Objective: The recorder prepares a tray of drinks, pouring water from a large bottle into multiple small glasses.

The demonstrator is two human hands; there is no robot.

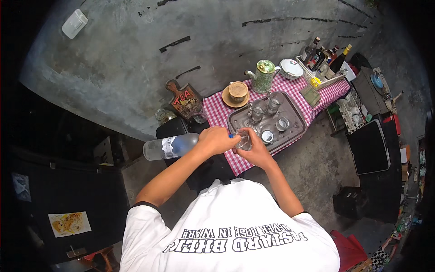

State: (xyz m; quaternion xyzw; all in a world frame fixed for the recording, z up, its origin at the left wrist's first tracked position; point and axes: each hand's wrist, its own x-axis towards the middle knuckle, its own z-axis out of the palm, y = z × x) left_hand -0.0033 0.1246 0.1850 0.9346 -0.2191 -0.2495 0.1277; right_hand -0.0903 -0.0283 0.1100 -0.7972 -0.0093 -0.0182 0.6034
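My left hand grips the neck end of a large frosted glass bottle with a blue and white label. The bottle lies nearly level, its base out to the left and its blue-tipped mouth at the rim of a clear drinking glass. My right hand holds that glass near the front left edge of a brown serving tray. Whether liquid is flowing cannot be made out. On the tray stand glass mugs and two short glasses, one with something white inside.
A red-checked cloth covers the table. Behind the tray are a lidded cup on a saucer, a green enamel teapot, stacked plates and a basket of bottles. A wooden board leans on the wall beside a glass jar.
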